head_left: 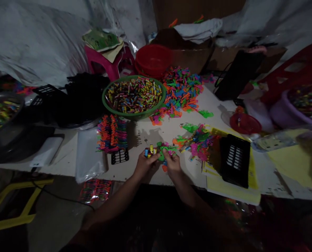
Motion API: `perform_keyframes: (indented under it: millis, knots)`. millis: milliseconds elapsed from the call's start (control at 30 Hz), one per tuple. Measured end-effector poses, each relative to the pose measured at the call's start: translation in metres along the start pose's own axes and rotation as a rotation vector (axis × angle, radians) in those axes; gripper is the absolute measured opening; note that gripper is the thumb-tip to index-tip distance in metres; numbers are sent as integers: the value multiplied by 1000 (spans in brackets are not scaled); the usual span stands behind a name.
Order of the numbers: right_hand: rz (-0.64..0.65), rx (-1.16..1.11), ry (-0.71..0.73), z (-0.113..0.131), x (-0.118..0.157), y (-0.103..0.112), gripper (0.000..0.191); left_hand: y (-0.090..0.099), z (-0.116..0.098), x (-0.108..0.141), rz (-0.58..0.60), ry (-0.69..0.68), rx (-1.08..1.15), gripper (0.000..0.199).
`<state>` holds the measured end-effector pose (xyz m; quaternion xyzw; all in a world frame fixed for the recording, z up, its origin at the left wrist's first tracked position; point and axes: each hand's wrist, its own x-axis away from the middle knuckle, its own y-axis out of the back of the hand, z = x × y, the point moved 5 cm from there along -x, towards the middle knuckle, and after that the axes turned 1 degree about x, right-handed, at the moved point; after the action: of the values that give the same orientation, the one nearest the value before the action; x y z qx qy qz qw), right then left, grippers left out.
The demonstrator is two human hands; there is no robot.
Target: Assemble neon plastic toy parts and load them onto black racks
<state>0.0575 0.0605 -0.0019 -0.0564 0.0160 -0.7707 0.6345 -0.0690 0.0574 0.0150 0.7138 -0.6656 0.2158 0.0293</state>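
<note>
Near the table's front edge, my left hand [142, 167] is closed around several small coloured cylinders [151, 149], whose ends stick up past the fingers. Beside it, my right hand [173, 164] pinches a green plastic piece [161, 153] against the left fingertips; its exact shape is too small to make out. An orange piece [164, 168] shows under the right hand. Just right of the hands lies a loose heap of bright plastic pieces [199, 141]. To the left, rows of similar pieces [111, 134] sit by a black slotted tray [120, 156].
A green basin [133, 115] of small cylinders stands behind the hands, beside a large pile of plastic pieces [183, 91]. Black slotted trays [234, 160] lie on yellow sheets at right. Clear plastic bags [89, 155] and a white power bank-like box [47, 151] lie left.
</note>
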Motion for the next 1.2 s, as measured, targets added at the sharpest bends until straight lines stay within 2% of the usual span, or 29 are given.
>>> perform_keyframes:
  millis: [100, 167, 300, 433, 633, 867, 933, 1000, 1067, 1133, 1167, 1200]
  knots:
    - [-14, -74, -32, 8, -5, 7, 31, -3, -14, 9, 13, -66, -99, 36]
    - [52, -53, -31, 16, -4, 12, 28, -1, -19, 10, 26, -84, -159, 36]
    - [155, 72, 3, 32, 3, 15, 24, -3, -15, 8, 72, -71, -168, 37]
    - [169, 110, 22, 40, 6, 13, 24, -6, -13, 9, 86, -57, -158, 34]
    - [169, 151, 6, 38, 5, 16, 25, -6, -15, 13, 205, -15, -221, 29]
    - [131, 150, -70, 24, 13, 20, 29, -8, -4, 12, 319, -100, -400, 23]
    - [136, 223, -69, 22, 8, 29, 32, -11, 2, 10, 340, -83, -390, 24]
    - [139, 400, -71, 24, -5, 49, 35, -9, 7, 4, 276, -29, -326, 27]
    - [-11, 648, -36, 32, -25, 82, 38, 2, 12, -3, 109, 51, -253, 33]
    - [-311, 833, 67, 45, -40, 114, 36, 14, 16, -8, -40, 122, -205, 38]
    - [-423, 890, 129, 50, -44, 121, 34, 18, 17, -10, -82, 141, -185, 38]
    - [-469, 927, 185, 51, -45, 121, 33, 20, 18, -11, -98, 153, -166, 39]
